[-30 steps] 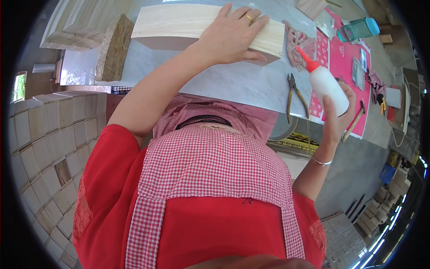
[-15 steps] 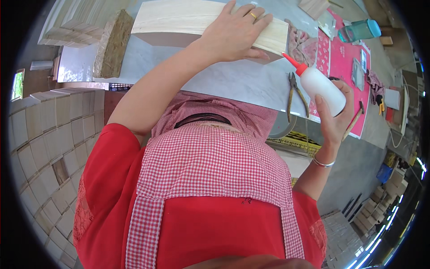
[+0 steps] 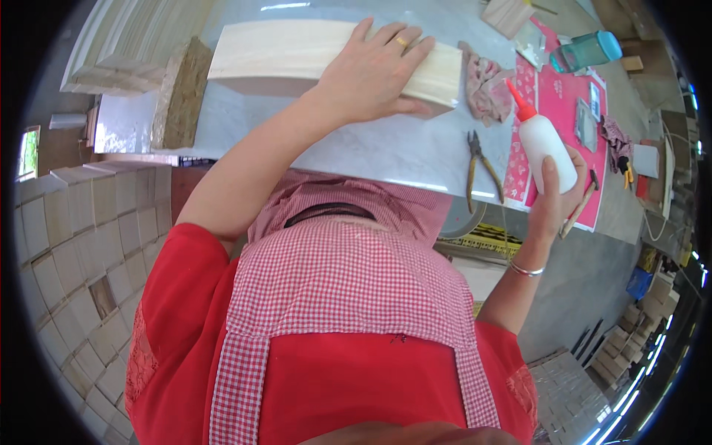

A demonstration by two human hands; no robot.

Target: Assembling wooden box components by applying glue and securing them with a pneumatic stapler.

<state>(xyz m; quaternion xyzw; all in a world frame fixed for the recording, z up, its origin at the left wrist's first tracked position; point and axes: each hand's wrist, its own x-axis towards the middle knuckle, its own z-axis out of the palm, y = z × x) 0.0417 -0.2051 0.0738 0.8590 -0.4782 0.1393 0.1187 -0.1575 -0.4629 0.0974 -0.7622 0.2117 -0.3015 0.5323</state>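
A long pale wooden box [image 3: 278,48] lies across the table. My left hand [image 3: 374,74] grips it near its right end, fingers over the top and thumb against the near side. In my right hand [image 3: 560,189] is a white squeeze bottle [image 3: 547,152] with a red pointed nozzle. It is held nearly upright, its tip up and apart from the box. Between the two hands, pliers [image 3: 478,167] with spread handles lie at the table's near edge. A thin tool with a wooden handle [image 3: 580,208] shows beside my right hand, partly hidden.
A crumpled cloth [image 3: 486,85] lies right of the box. Farther right, a teal bottle [image 3: 586,52] rests on a pink printed sheet [image 3: 564,96]. A rough board block [image 3: 182,96] and stacked panels [image 3: 141,44] stand left. Wooden pieces [image 3: 89,245] are piled beside me.
My right hand has drawn the squeeze bottle away from the box's right end and tipped it more upright. My left hand keeps its hold on the box. The whole view has shifted slightly.
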